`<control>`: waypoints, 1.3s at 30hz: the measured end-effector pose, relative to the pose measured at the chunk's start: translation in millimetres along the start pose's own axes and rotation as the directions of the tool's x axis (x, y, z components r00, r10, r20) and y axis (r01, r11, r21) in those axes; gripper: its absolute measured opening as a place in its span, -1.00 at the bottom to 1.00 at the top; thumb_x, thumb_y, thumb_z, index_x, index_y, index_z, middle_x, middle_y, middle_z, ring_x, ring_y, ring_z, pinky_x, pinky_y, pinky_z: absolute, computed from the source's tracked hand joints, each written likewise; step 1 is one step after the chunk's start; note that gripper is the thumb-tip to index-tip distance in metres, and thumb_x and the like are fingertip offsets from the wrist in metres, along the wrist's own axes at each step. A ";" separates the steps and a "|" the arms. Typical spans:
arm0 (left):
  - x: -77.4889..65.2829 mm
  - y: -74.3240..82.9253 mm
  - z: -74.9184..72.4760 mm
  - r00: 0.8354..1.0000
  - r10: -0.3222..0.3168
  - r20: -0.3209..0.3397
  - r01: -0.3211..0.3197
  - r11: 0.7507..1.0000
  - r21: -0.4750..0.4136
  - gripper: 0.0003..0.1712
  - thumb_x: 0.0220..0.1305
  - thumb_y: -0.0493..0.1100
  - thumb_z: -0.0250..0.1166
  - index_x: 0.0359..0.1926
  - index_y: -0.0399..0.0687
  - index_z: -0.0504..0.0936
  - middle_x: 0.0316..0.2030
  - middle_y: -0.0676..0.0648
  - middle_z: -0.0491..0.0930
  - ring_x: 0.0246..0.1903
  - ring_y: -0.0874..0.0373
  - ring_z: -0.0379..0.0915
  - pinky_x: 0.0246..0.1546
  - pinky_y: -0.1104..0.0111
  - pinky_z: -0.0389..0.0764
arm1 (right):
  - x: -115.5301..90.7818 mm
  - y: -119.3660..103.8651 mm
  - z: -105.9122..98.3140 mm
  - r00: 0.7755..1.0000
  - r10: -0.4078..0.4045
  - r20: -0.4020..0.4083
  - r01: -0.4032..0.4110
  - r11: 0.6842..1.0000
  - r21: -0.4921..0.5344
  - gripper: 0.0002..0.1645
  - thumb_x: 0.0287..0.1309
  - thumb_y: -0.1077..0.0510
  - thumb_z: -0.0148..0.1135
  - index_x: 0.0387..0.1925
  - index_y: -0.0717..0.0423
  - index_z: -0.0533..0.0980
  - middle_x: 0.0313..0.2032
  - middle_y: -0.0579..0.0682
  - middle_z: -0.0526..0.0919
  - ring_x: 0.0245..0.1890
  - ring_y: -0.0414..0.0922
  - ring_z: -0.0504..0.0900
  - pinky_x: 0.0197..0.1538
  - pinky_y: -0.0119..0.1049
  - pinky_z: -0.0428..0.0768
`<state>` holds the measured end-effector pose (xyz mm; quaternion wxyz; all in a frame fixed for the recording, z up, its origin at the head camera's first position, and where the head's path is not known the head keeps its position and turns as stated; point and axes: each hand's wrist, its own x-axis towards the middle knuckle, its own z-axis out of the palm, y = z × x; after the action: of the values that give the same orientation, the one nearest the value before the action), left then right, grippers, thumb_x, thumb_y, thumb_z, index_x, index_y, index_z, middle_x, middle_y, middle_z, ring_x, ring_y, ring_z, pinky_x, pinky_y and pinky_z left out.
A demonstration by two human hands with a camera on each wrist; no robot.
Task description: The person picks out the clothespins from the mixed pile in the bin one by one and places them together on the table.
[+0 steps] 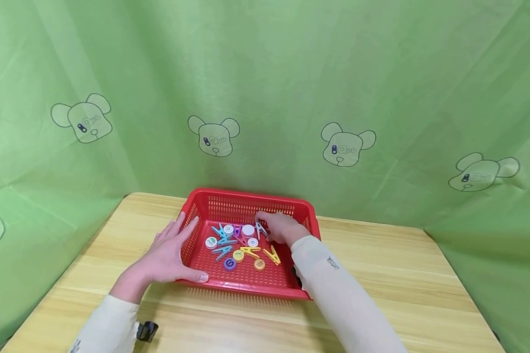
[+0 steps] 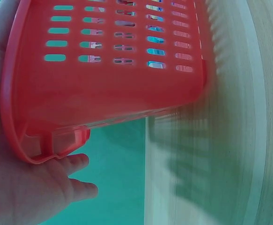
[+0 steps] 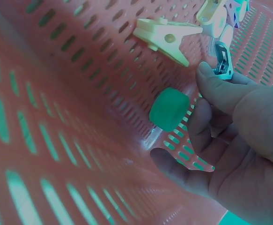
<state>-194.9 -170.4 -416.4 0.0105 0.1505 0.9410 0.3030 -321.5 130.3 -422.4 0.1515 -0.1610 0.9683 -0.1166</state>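
Red basket and contents. The red basket [image 1: 256, 290] stands on a wooden table [image 1: 380, 274], lower centre of the head frame, before a green curtain [image 1: 274, 88]. On its floor lie three light-blue clothespins [image 1: 223, 252], a purple clothespin [image 1: 237, 230], a pink clothespin [image 1: 242, 239], two yellow clothespins [image 1: 272, 255], four white caps [image 1: 248, 230], a yellow cap [image 1: 238, 255], a purple cap [image 1: 229, 264] and an orange cap [image 1: 259, 264]. The left hand [image 1: 170, 255] rests at the near-left corner, fingers extended along the left wall, thumb straight on the front rim. The right hand [image 1: 283, 228] reaches inside, right of the frame's centre, and holds a grey clothespin [image 3: 224, 61]; the right wrist view is dim, but thumb and forefinger appear to pinch it. That view also reveals, at its centre, a green cap [image 3: 170, 109] that the head view does not show. The left wrist view shows the basket's slotted outer wall, contents glimpsed through the slots.
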 end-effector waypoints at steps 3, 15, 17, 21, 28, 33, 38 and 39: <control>0.1 -0.4 0.1 1.000 0.001 -0.001 -0.001 1.000 -0.007 0.60 -0.38 0.46 0.59 0.61 0.04 -0.07 0.56 -0.26 -0.31 0.46 -0.37 -0.38 0.32 -0.35 -0.19 | 0.7 0.9 -1.2 1.000 -0.022 -0.001 0.022 1.000 0.000 -0.35 0.15 0.21 0.45 0.21 -0.30 0.45 0.01 0.02 0.55 -0.01 0.00 0.51 0.11 0.04 0.54; 0.8 -0.9 -1.2 1.000 0.014 0.001 -0.014 1.000 -0.001 0.59 -0.35 0.42 0.61 0.61 0.03 -0.08 0.55 -0.29 -0.31 0.46 -0.38 -0.36 0.33 -0.34 -0.23 | -3.8 3.3 -11.6 1.000 -0.019 0.015 0.018 0.996 0.090 -0.24 0.12 0.24 0.47 0.28 -0.30 0.39 0.08 0.08 0.51 -0.08 0.02 0.49 -0.27 -0.18 0.67; 0.5 -0.6 -1.4 1.000 0.013 0.001 -0.013 1.000 -0.002 0.59 -0.35 0.41 0.61 0.61 0.03 -0.08 0.55 -0.29 -0.31 0.46 -0.38 -0.36 0.33 -0.34 -0.23 | -5.4 2.5 -13.2 1.000 -0.023 0.017 0.021 0.994 0.104 -0.25 0.14 0.24 0.46 0.29 -0.30 0.39 0.08 0.07 0.51 -0.09 0.03 0.50 -0.34 -0.23 0.65; 0.2 0.1 -1.6 1.000 0.008 0.005 -0.008 1.000 -0.005 0.59 -0.35 0.41 0.61 0.61 0.03 -0.08 0.56 -0.28 -0.32 0.46 -0.39 -0.36 0.33 -0.34 -0.23 | -9.4 -0.2 -16.8 0.999 -0.032 0.012 0.031 0.993 0.110 -0.26 0.16 0.22 0.44 0.30 -0.30 0.38 0.09 0.05 0.51 -0.04 0.00 0.48 -0.24 -0.22 0.64; -0.3 0.3 -1.3 1.000 -0.003 0.008 0.003 1.000 -0.011 0.58 -0.35 0.40 0.62 0.61 0.04 -0.08 0.56 -0.27 -0.32 0.46 -0.38 -0.37 0.33 -0.34 -0.23 | -16.2 -0.9 -24.4 0.997 -0.071 -0.002 0.070 0.985 0.157 -0.27 0.16 0.24 0.44 0.29 -0.28 0.39 0.13 0.09 0.51 -0.04 0.02 0.48 -0.36 -0.26 0.66; -0.4 -0.2 -1.2 1.000 0.002 0.004 -0.001 1.000 -0.005 0.58 -0.35 0.41 0.61 0.61 0.05 -0.07 0.56 -0.26 -0.31 0.47 -0.36 -0.36 0.33 -0.34 -0.21 | -18.1 1.0 -29.2 0.996 -0.090 -0.023 0.093 0.985 0.148 -0.26 0.14 0.22 0.47 0.29 -0.26 0.39 0.15 0.07 0.50 -0.03 0.00 0.49 -0.18 -0.18 0.65; -0.3 -0.7 -0.9 1.000 0.004 0.002 -0.004 1.000 0.002 0.58 -0.35 0.42 0.61 0.61 0.06 -0.07 0.56 -0.26 -0.30 0.47 -0.35 -0.36 0.32 -0.35 -0.18 | -20.0 1.5 -33.7 0.996 -0.090 -0.027 0.093 0.984 0.151 -0.27 0.14 0.23 0.47 0.29 -0.22 0.38 0.15 0.11 0.51 0.04 0.02 0.50 0.02 -0.02 0.60; -0.3 -0.7 -0.9 1.000 0.005 0.002 -0.005 1.000 0.002 0.58 -0.35 0.42 0.61 0.61 0.07 -0.07 0.56 -0.26 -0.30 0.47 -0.35 -0.36 0.32 -0.36 -0.18 | -20.4 1.6 -34.5 0.995 -0.094 -0.028 0.097 0.983 0.153 -0.26 0.13 0.23 0.47 0.29 -0.21 0.38 0.16 0.11 0.51 0.06 0.03 0.49 0.05 0.00 0.59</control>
<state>-194.9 -171.5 -416.1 0.0105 0.1530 0.9408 0.3022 -314.9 145.0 -385.7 0.1479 -0.1940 0.9490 -0.1999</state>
